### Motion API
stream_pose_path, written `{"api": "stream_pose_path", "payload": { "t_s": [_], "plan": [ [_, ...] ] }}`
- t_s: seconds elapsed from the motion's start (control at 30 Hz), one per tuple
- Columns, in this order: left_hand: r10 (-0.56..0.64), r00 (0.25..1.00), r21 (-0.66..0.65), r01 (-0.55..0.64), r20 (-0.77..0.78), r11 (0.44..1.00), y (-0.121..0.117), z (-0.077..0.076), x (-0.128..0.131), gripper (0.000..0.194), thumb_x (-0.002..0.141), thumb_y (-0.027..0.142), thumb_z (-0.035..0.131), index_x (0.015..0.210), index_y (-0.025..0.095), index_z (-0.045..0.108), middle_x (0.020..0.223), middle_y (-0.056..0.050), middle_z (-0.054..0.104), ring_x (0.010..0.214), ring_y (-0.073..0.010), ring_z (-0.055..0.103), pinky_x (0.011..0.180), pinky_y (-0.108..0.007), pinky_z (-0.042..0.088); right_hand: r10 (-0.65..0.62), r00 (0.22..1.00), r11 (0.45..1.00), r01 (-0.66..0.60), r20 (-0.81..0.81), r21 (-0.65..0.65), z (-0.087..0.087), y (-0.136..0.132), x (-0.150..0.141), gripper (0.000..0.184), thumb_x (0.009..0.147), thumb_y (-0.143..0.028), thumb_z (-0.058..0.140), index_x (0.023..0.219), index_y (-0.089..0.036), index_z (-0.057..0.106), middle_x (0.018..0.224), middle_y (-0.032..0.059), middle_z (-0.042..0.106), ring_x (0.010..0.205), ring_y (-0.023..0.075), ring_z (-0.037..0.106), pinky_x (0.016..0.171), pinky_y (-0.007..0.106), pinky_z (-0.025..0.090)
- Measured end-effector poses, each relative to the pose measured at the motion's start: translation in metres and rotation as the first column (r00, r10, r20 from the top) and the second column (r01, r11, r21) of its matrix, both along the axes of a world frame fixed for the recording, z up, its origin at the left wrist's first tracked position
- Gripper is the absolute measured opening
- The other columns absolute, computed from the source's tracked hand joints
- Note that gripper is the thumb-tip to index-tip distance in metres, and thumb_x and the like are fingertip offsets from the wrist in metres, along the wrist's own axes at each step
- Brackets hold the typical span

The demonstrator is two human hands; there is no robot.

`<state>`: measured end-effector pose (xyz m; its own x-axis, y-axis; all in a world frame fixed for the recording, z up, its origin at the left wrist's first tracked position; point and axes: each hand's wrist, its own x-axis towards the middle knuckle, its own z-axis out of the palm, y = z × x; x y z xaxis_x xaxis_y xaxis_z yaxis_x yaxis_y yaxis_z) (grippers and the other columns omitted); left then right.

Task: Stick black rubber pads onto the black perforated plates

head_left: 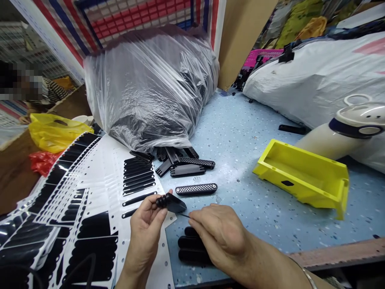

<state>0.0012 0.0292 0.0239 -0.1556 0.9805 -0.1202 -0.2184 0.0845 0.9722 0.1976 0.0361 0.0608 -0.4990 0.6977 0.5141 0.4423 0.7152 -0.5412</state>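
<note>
My left hand (146, 226) is closed around a black plastic piece (176, 204), which has a ridged end and tilts toward the right. Pinched in the fingertips of my right hand (224, 230) is a thin dark strip (183, 215); its far end lies by the lower edge of the piece, and I cannot tell whether they touch. Just beyond my hands lies one black bar (196, 189) with a lattice-patterned top. Partly covered by my right hand are several dark, rounded bars (191, 245). A white sheet (168, 241) with black strip stickers (138, 176) spreads under my left hand.
Loose black bars (188, 162) are heaped before a clear plastic bag (150, 92). Rightward stand a yellow bin (300, 172) and a white bottle (333, 132). More sticker sheets (90, 253) overlap at left. A person (49, 90) sits at the far left.
</note>
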Motion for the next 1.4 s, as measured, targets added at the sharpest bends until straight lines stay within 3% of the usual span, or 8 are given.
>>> {"api": "stream_pose_path", "payload": {
  "t_s": [0.3,0.7,0.87,1.0,1.13,1.23,1.4],
  "plan": [
    [0.003,0.995,0.064,0.003,-0.099,0.998,0.005,-0.005,0.004,0.031,0.078,0.033,0.077,0.102,0.016,0.067,0.108,-0.011,0.074,0.107,-0.0264,0.069,0.097,-0.039,0.055,-0.016,1.0,0.999,0.015,-0.023,-0.041,-0.007,0.006,-0.011,0.018,0.096,-0.011,0.045,0.092,-0.018,0.061,0.075,0.0034,0.065,0.064,0.0157,0.06,0.062,0.027,0.049],
    [0.049,0.99,0.105,-0.035,-0.132,0.994,0.003,0.001,0.021,0.023,0.074,0.023,0.076,0.094,0.017,0.068,0.099,-0.008,0.076,0.101,-0.0248,0.072,0.094,-0.035,0.057,-0.04,0.992,0.988,0.022,0.116,0.153,0.007,0.006,-0.016,0.034,0.088,0.0,0.033,0.068,-0.019,0.052,0.059,0.0025,0.052,0.053,0.0165,0.043,0.052,0.032,0.029],
    [0.03,0.988,0.146,-0.008,-0.149,0.989,0.0,0.001,0.024,0.022,0.076,0.021,0.074,0.097,0.017,0.068,0.102,-0.009,0.076,0.103,-0.0246,0.071,0.096,-0.036,0.056,-0.059,0.985,0.982,0.027,0.162,0.189,0.013,0.004,-0.015,0.034,0.085,0.002,0.033,0.066,-0.02,0.052,0.058,0.0024,0.051,0.05,0.0165,0.042,0.051,0.032,0.029],
    [0.015,0.989,0.155,0.008,-0.148,0.988,0.001,-0.001,0.023,0.023,0.077,0.022,0.073,0.099,0.017,0.069,0.106,-0.009,0.075,0.105,-0.0248,0.07,0.097,-0.036,0.055,-0.05,0.981,0.981,0.013,0.189,0.192,0.018,-0.004,-0.008,0.032,0.083,0.002,0.037,0.071,-0.02,0.056,0.061,0.0042,0.056,0.054,0.0179,0.049,0.053,0.032,0.038],
    [-0.048,0.992,0.121,0.062,-0.119,0.991,0.005,0.004,0.013,0.022,0.079,0.022,0.072,0.1,0.016,0.07,0.102,-0.009,0.075,0.1,-0.0243,0.07,0.093,-0.034,0.055,-0.131,0.991,0.968,0.13,-0.007,0.214,0.021,-0.001,0.001,0.028,0.089,-0.002,0.042,0.083,-0.02,0.062,0.065,0.0022,0.064,0.058,0.0163,0.059,0.057,0.027,0.048],
    [-0.175,0.984,0.096,0.177,-0.024,0.98,0.008,0.016,0.005,0.02,0.08,0.023,0.073,0.099,0.015,0.071,0.098,-0.01,0.075,0.096,-0.0242,0.07,0.088,-0.032,0.055,-0.177,0.978,0.969,0.193,-0.109,0.154,0.029,0.01,0.006,0.022,0.091,-0.006,0.047,0.084,-0.02,0.063,0.063,-0.0009,0.066,0.052,0.0124,0.061,0.054,0.022,0.05],
    [-0.406,0.873,0.14,0.382,0.271,0.914,0.007,0.033,0.005,0.021,0.078,0.03,0.077,0.09,0.013,0.073,0.077,-0.01,0.075,0.073,-0.0227,0.071,0.069,-0.029,0.055,-0.207,0.97,0.966,0.224,-0.129,0.133,0.044,0.019,0.006,0.022,0.092,-0.012,0.048,0.079,-0.02,0.065,0.056,-0.003,0.065,0.042,0.0106,0.06,0.046,0.019,0.048]
  ]
}}
